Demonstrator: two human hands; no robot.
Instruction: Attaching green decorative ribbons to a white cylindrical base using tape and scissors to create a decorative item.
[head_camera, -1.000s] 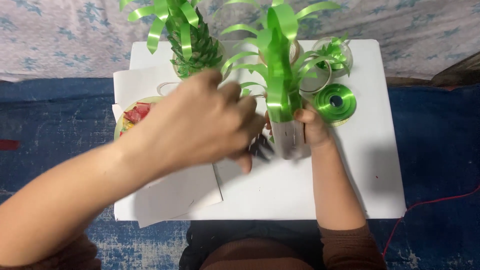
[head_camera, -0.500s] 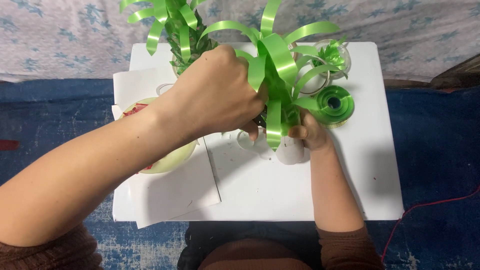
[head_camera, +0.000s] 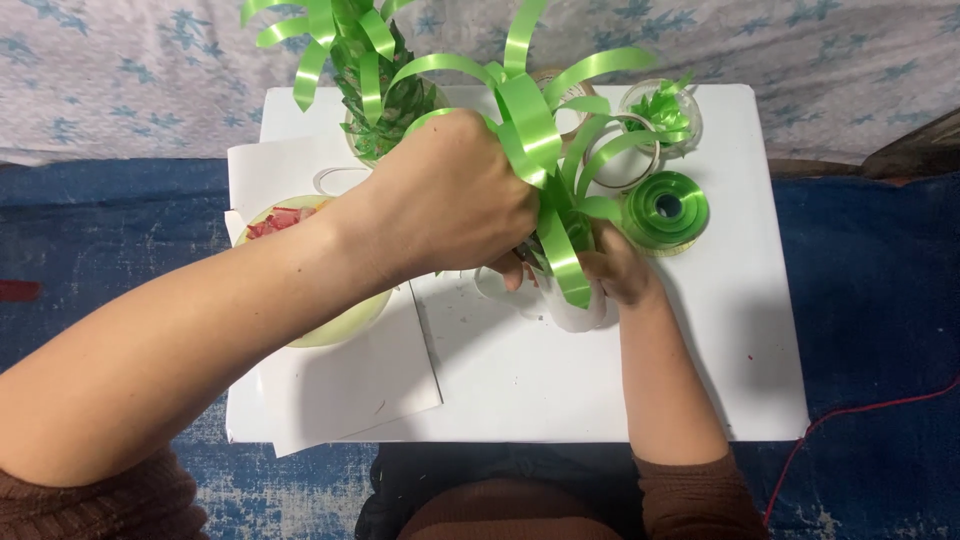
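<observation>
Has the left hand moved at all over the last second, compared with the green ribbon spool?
Yes. The left hand has moved up the white board and toward the green ribbon spool, now closing over the curled ribbon strips.

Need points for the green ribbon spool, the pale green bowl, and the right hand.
green ribbon spool (head_camera: 667, 208), head view, on its wound top face beside the centre hole.
pale green bowl (head_camera: 335, 325), head view, on the near rim below the forearm.
right hand (head_camera: 622, 270), head view, on the back of the hand.
</observation>
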